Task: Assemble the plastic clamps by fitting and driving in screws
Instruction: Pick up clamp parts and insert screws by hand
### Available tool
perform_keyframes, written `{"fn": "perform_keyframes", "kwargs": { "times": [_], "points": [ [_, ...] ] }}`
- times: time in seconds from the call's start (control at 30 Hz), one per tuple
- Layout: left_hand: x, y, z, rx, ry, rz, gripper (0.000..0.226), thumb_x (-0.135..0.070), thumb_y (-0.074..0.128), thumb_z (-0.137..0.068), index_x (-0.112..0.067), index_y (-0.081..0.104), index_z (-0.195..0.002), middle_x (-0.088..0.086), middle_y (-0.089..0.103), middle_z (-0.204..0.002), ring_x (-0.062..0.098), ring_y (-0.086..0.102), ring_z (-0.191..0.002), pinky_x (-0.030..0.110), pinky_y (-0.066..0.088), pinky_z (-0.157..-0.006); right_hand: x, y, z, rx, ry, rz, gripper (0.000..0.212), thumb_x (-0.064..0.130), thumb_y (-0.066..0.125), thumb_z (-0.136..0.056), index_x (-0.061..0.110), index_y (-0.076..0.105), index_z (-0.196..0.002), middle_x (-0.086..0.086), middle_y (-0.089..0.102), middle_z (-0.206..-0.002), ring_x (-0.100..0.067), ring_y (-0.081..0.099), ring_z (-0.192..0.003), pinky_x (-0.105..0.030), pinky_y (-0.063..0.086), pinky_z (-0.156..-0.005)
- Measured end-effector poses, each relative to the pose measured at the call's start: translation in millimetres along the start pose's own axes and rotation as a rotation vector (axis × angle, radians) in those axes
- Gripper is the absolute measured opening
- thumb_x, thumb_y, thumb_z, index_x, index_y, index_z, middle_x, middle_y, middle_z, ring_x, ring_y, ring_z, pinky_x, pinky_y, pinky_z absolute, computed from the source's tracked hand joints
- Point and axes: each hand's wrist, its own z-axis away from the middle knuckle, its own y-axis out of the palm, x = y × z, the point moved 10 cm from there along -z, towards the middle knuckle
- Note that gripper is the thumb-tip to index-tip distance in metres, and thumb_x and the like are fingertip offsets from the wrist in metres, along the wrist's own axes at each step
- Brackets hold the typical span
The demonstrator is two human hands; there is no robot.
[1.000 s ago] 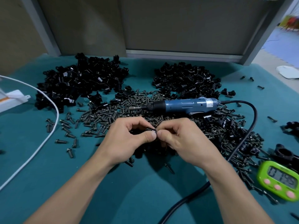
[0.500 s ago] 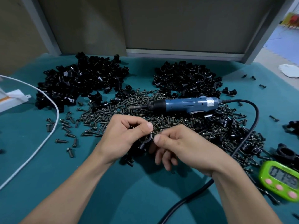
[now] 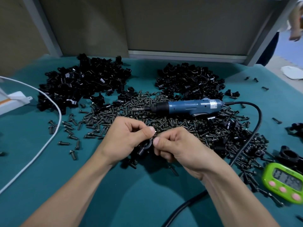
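My left hand (image 3: 126, 138) pinches a black plastic clamp (image 3: 146, 145) between thumb and fingers above the teal table. My right hand (image 3: 178, 145) meets it from the right, thumb and forefinger pinched at the clamp's top; a small screw seems to sit there, mostly hidden. Behind my hands lies a wide heap of dark screws (image 3: 164, 122). The blue electric screwdriver (image 3: 183, 106) rests on that heap, tip pointing left. Two piles of black clamp parts sit further back, one at the left (image 3: 82, 82) and one at the right (image 3: 188, 82).
The screwdriver's black cable (image 3: 246, 141) loops right and runs down past my right forearm. A green timer (image 3: 285, 182) sits at the right edge, with assembled clamps (image 3: 288, 154) beside it. A white cable (image 3: 41, 145) and white box (image 3: 11, 102) lie left. A person stands far right.
My hands parted slightly from a tight pinch one second ago, exposing the clamp in my left hand, and my right fingertips have come back to its top.
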Motion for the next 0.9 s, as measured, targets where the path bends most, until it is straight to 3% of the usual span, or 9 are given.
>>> {"fn": "perform_keyframes", "kwargs": {
  "times": [0.13,0.3,0.37,0.47,0.53,0.63,0.73,0.8,0.9],
  "points": [
    [8.5,-5.1,-0.5,-0.008,-0.067,-0.044,0.03,-0.03,0.075,-0.086,-0.019,0.076,-0.058,0.004,0.064,-0.052,0.012,0.052,-0.044,0.021,0.04,-0.046,0.3,-2.6,-2.1,-0.062,-0.012,0.282,0.036,0.018,0.067,-0.099,0.013,0.067,-0.063,-0.001,0.047,-0.053,-0.017,0.037,-0.052,-0.032,0.031,-0.051],
    [17.3,-16.5,-3.2,-0.145,-0.114,-0.021,0.053,-0.048,0.073,-0.079,0.003,0.069,-0.065,0.022,0.056,-0.054,0.021,0.046,-0.051,0.032,0.039,-0.058,26.7,-13.7,2.8,-0.292,-0.206,0.58,0.018,0.023,0.076,-0.09,0.016,0.07,-0.074,-0.002,0.065,-0.062,-0.011,0.044,-0.049,-0.027,0.04,-0.05],
    [15.4,-17.0,-3.1,-0.174,-0.091,-0.019,0.054,-0.054,0.071,-0.076,-0.001,0.071,-0.065,0.027,0.06,-0.059,0.022,0.049,-0.052,0.035,0.041,-0.059,23.6,-21.8,1.7,-0.321,-0.165,0.469,0.011,0.018,0.079,-0.087,0.016,0.073,-0.077,-0.002,0.07,-0.066,-0.016,0.054,-0.052,-0.03,0.046,-0.054],
    [11.0,-18.2,-2.9,-0.19,-0.044,-0.046,0.042,-0.051,0.071,-0.08,-0.014,0.073,-0.061,0.009,0.063,-0.053,0.017,0.05,-0.049,0.031,0.04,-0.055,5.2,-15.4,-2.1,-0.171,-0.036,0.065,0.015,0.01,0.073,-0.094,0.011,0.072,-0.079,-0.011,0.072,-0.068,-0.017,0.063,-0.056,-0.026,0.047,-0.054],
    [10.1,-17.1,-3.1,-0.176,-0.028,-0.037,0.039,-0.054,0.072,-0.08,-0.018,0.075,-0.064,0.008,0.066,-0.058,0.017,0.052,-0.052,0.033,0.042,-0.056,3.1,-13.7,-2.8,-0.162,-0.038,-0.1,0.018,0.006,0.066,-0.098,0.005,0.07,-0.081,-0.011,0.071,-0.067,-0.019,0.066,-0.055,-0.021,0.047,-0.051],
    [10.0,-11.3,-3.1,-0.115,-0.036,0.022,0.024,-0.04,0.077,-0.084,-0.02,0.079,-0.072,0.004,0.071,-0.066,0.014,0.061,-0.059,0.03,0.048,-0.059,4.5,-24.1,-3.8,-0.279,-0.075,-0.081,0.011,-0.003,0.071,-0.092,0.003,0.073,-0.083,-0.008,0.07,-0.062,-0.018,0.067,-0.055,-0.022,0.049,-0.051],
    [11.2,-5.3,-2.8,-0.054,-0.058,0.031,0.01,-0.029,0.079,-0.08,-0.02,0.082,-0.081,0.008,0.076,-0.076,0.017,0.068,-0.07,0.031,0.055,-0.067,5.4,-33.8,-2.3,-0.371,-0.108,-0.027,0.019,-0.006,0.076,-0.086,0.012,0.077,-0.08,-0.007,0.07,-0.062,-0.015,0.068,-0.057,-0.021,0.051,-0.055],
    [10.3,-7.7,-2.0,-0.081,-0.058,0.031,0.009,-0.026,0.08,-0.077,-0.02,0.083,-0.082,0.01,0.078,-0.079,0.02,0.071,-0.072,0.036,0.057,-0.071,6.3,-36.0,-1.9,-0.39,-0.135,-0.018,0.021,-0.006,0.078,-0.084,0.014,0.077,-0.079,-0.007,0.071,-0.063,-0.015,0.068,-0.057,-0.021,0.051,-0.057],
    [3.0,-12.8,-0.4,-0.163,-0.007,0.019,0.006,-0.021,0.079,-0.074,-0.024,0.084,-0.077,0.004,0.079,-0.076,0.014,0.073,-0.07,0.024,0.058,-0.066,8.6,-32.6,-2.7,-0.373,-0.163,-0.018,0.022,-0.006,0.079,-0.082,0.016,0.077,-0.079,-0.007,0.071,-0.062,-0.016,0.068,-0.057,-0.02,0.05,-0.056]
  ]
}}
